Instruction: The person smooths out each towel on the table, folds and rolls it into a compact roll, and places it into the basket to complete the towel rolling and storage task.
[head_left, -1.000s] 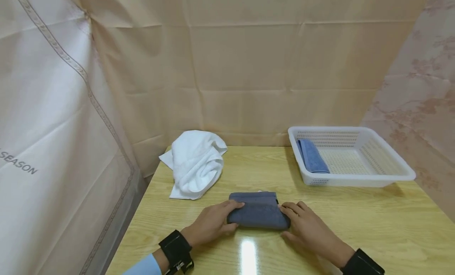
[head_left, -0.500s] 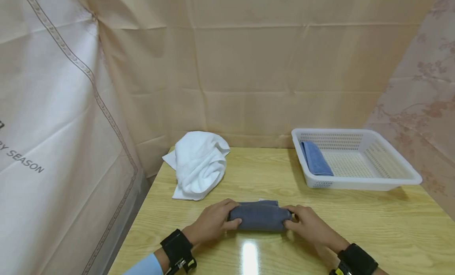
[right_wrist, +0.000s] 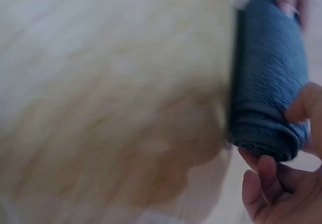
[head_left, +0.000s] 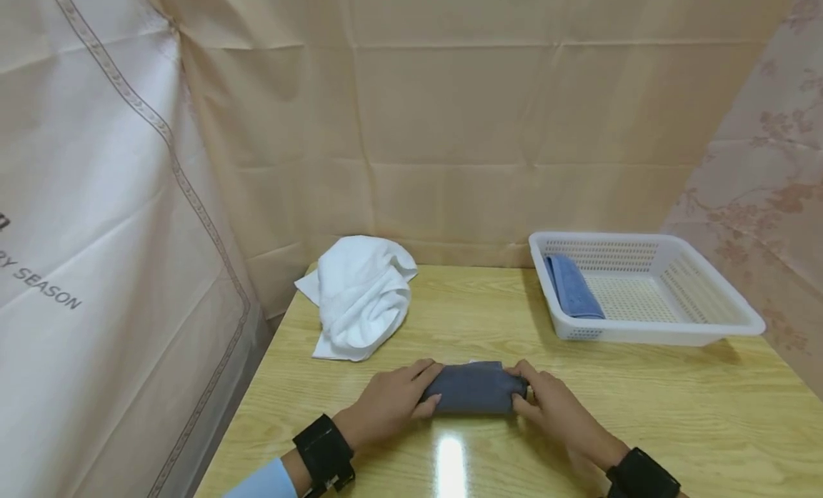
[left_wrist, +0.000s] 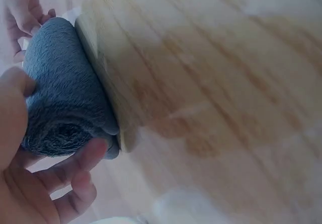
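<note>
A dark grey-blue towel, rolled into a short thick cylinder, lies on the wooden table between both hands. My left hand grips its left end, thumb on the near side and fingers over the far side. The right end is pinched by my right hand in the same way. In the left wrist view, the spiral end of the rolled towel shows between thumb and fingers. The right wrist view has the other coiled end of the towel, with a thumb pressing its side. A short flat flap sticks out behind the roll.
A crumpled white towel lies at the back left of the table. At the back right stands a white plastic basket, with a folded blue towel against its left wall. Cloth curtains hang behind and beside the table.
The grey-blue towel has gone from a flatter folded piece to a thicker roll, its loose flap now shorter. Both hands have shifted from its sides to hold the roll's ends.
</note>
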{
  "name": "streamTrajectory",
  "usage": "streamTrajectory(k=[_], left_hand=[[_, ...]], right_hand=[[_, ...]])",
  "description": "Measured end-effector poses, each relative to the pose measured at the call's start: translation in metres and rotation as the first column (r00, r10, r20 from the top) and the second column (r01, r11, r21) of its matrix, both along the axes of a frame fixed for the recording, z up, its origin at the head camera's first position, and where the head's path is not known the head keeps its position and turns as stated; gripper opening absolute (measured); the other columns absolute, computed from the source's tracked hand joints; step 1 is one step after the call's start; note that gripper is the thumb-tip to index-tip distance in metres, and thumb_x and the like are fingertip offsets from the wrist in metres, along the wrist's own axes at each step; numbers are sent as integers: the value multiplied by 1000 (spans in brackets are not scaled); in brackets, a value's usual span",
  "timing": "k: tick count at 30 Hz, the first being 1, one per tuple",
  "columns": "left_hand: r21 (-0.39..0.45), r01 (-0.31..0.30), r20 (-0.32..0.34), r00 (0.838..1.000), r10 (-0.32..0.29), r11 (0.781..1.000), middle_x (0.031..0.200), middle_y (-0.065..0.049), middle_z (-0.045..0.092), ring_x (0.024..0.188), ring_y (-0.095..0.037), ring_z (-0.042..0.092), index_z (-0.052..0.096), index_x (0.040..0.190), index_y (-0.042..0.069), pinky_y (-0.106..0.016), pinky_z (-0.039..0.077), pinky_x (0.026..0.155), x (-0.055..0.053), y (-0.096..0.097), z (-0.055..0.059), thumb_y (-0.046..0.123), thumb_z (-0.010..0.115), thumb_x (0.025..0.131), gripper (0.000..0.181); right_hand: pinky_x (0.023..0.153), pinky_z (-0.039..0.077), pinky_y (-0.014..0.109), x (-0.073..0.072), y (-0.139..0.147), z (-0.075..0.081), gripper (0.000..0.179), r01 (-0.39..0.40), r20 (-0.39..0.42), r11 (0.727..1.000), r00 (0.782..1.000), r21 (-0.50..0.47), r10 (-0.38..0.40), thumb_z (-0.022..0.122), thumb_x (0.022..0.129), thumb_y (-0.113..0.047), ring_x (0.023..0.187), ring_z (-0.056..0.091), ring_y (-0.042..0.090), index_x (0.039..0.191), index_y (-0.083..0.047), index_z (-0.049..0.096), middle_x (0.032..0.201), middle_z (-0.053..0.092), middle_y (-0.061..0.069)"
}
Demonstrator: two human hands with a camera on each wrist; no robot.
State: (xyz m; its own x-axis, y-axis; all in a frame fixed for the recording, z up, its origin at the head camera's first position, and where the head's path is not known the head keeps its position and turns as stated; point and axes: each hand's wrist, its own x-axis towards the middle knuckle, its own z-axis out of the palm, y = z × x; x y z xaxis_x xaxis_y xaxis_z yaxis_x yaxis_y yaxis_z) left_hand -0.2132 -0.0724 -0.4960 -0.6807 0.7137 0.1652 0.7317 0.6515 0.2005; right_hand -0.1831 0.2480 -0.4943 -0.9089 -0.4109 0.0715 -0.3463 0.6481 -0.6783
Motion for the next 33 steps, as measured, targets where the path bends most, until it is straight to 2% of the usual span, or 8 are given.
streamTrajectory(k=[5, 10, 13, 17, 25, 27, 31, 33], left_hand=[[-65, 1, -20, 1000, -3, 998, 139, -8, 57, 96, -17, 71, 49, 150, 8, -29, 58, 68, 4, 3, 1, 59, 44, 106, 68], [-35, 5, 32, 999, -4, 999, 128, -5, 54, 88, -12, 68, 48, 143, 5, -26, 56, 64, 3, 6, -2, 69, 58, 92, 83], [-32, 19, 72, 997, -17, 999, 119, -3, 51, 79, -8, 62, 47, 139, 5, -22, 53, 61, -1, 7, -3, 73, 70, 79, 94], [-49, 11, 149, 989, -4, 999, 113, 1, 49, 75, -5, 57, 45, 138, 9, -22, 51, 62, -9, 7, -5, 73, 75, 75, 94], [-92, -2, 105, 994, 12, 996, 114, -1, 56, 81, -10, 58, 46, 145, 20, -28, 52, 61, -20, 9, -2, 79, 69, 78, 93], [-96, -7, 71, 997, 13, 995, 110, 0, 56, 83, -11, 56, 50, 139, 22, -27, 50, 60, -22, 10, -1, 78, 71, 77, 86], [-115, -18, 56, 998, 24, 993, 109, 2, 57, 88, -14, 55, 54, 131, 23, -28, 51, 62, -23, 11, -1, 74, 74, 78, 76], [-124, -18, 72, 997, 27, 992, 111, 3, 57, 89, -14, 56, 54, 131, 22, -29, 52, 63, -24, 12, -1, 73, 74, 80, 75]], right_hand=[[86, 51, 41, 20, -16, -5, 67, 40, -35, 993, 999, 108, -36, 69, 99, -42, 112, 58, 20, 152, -8, 44, 123, 59, 4], [92, 52, 50, 24, -26, -14, 101, 22, -34, 987, 999, 159, -17, 71, 86, -66, 114, 59, 26, 157, -6, 31, 122, 52, 11], [89, 54, 46, 16, -26, -15, 90, 8, -79, 986, 997, 169, 6, 71, 89, -62, 110, 61, 23, 149, -3, 39, 120, 56, 9], [79, 53, 33, 0, -18, -10, 66, -104, 46, 989, 994, 105, 99, 68, 94, -55, 99, 63, 13, 132, -6, 46, 113, 62, 4], [78, 45, 32, -27, -7, 13, 45, -229, 408, 973, 885, -35, 223, 62, 103, -43, 94, 59, 16, 124, -5, 50, 107, 62, 6], [79, 45, 35, -28, -7, 14, 46, -216, 419, 976, 885, -11, 201, 63, 102, -43, 96, 58, 20, 123, -5, 50, 107, 61, 7], [77, 50, 40, -17, -18, 9, 71, -137, 157, 973, 982, 188, 108, 72, 92, -56, 97, 59, 27, 132, -2, 49, 112, 56, 13], [77, 53, 45, -8, -28, 2, 84, -54, -75, 946, 994, 320, 82, 78, 84, -60, 100, 59, 33, 138, -4, 48, 119, 54, 19]])
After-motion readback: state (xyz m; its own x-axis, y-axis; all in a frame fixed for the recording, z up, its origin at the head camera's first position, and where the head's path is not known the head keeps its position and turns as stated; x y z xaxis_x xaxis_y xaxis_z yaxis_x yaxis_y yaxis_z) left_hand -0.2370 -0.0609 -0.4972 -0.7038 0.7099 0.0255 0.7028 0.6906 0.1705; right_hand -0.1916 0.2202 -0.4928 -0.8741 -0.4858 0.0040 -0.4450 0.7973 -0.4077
